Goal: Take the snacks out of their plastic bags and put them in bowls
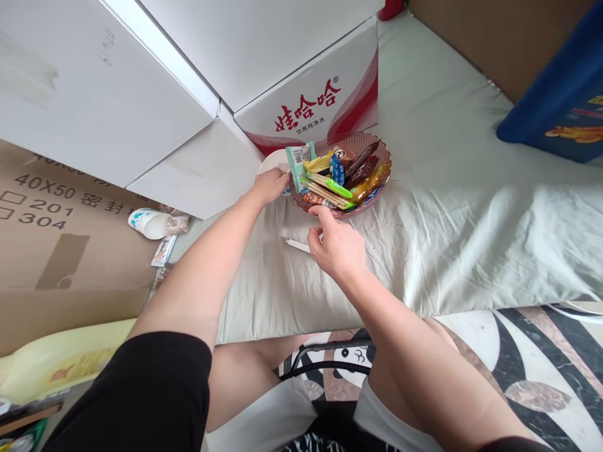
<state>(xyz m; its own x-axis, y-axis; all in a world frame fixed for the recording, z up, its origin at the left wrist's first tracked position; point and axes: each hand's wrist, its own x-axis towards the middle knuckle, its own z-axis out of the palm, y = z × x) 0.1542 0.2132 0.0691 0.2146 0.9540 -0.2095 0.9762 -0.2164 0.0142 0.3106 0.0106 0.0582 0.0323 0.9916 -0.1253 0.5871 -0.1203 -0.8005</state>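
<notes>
- Bed sheet (461, 207): pale and wrinkled, it covers the surface across the middle and right of the scene.
- White carton (306, 94): printed with red characters, it stands at the far edge, just behind the bowl.
- Bowl (384, 164): brownish and shallow, it rests on the sheet left of centre, filled with wrapped snacks (336, 176).
- Left hand (271, 186): at the bowl's left rim, fingers curled together against a green-white packet (298, 164); whether they clamp it cannot be told.
- Right hand (335, 246): at the bowl's near rim, fingers bent and slightly apart, thumb touching the rim.
- White stick-shaped wrapper (296, 244): flat on the sheet, just left of the right hand.
</notes>
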